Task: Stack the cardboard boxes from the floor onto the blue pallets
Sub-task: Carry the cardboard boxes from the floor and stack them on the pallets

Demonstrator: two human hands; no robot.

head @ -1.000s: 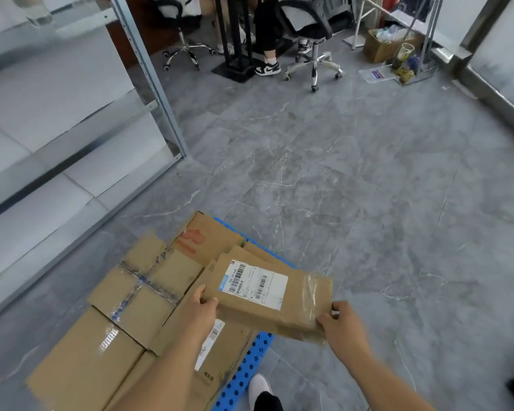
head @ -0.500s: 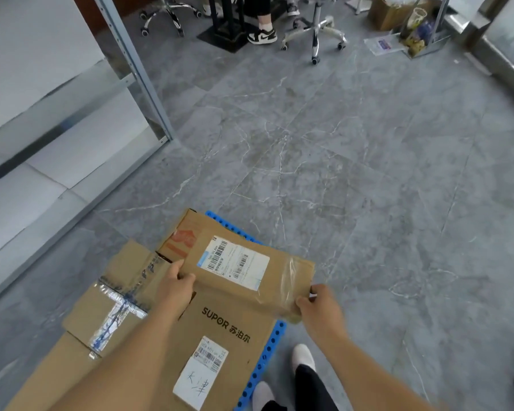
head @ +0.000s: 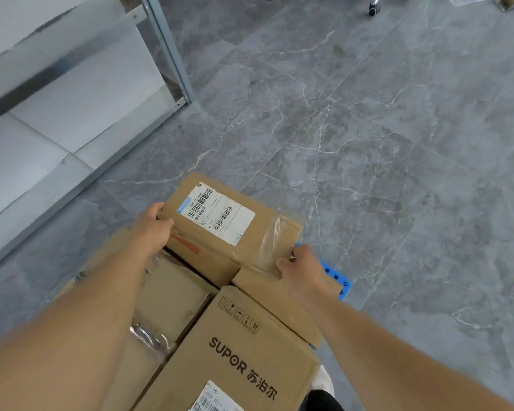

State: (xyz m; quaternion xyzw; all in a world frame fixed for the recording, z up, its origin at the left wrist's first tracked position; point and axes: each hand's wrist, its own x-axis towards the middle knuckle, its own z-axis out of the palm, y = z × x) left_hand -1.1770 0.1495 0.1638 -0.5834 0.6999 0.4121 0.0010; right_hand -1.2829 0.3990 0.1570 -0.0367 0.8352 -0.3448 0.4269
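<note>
Both hands are clamped on the flat brown cardboard box with the white shipping label [head: 231,225]: the left hand [head: 152,229] curls its fingers round the far-left corner, the right hand [head: 301,269] pinches the near-right corner, so the box sits between them on top of the stack. Only a sliver of the blue perforated plastic pallet [head: 337,278] peeks out just past the right hand. I count roughly four more boxes below, including the "SUPOR" printed carton [head: 235,354] near the forearms, though blur makes that count shaky.
</note>
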